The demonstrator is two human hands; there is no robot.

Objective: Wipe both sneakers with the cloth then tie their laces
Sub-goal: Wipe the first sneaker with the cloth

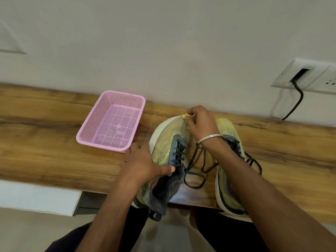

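1. Two yellow-green sneakers are seen side by side on a wooden shelf [45, 142] against the wall, toes toward twelve o'clock, heels overhanging the near edge at six o'clock

2. The left sneaker [167, 142] is steadied by the left hand [143, 164]: the palm is laid against its side at nine o'clock and the thumb is stretched across to the dark tongue near the eyelets. The fingers themselves are hidden behind the shoe, so whether they are curled cannot be told; the hold appears meant to keep the shoe from sliding while it is rubbed

3. A small yellow cloth [187, 116] is pinched in the fingertips of the right hand [200, 122] and pressed to the toe tip of the left sneaker, at twelve o'clock of that shoe. Only a scrap of the cloth shows beyond the fingers

4. The right sneaker [229, 160] is partly covered by the right forearm, which is reached over it; a metal bangle [209, 138] is worn at the wrist

5. The dark laces [194, 171] of both shoes are left loose, looped on the wood between the pair and at three o'clock of the right shoe, so tying is judged not yet begun and the wiping step is taken to be in hand

6. A pink mesh basket [125, 96] is set at ten o'clock of the left sneaker, just beside the left hand, and a wall socket [309, 73] with a black cable is seen at two o'clock
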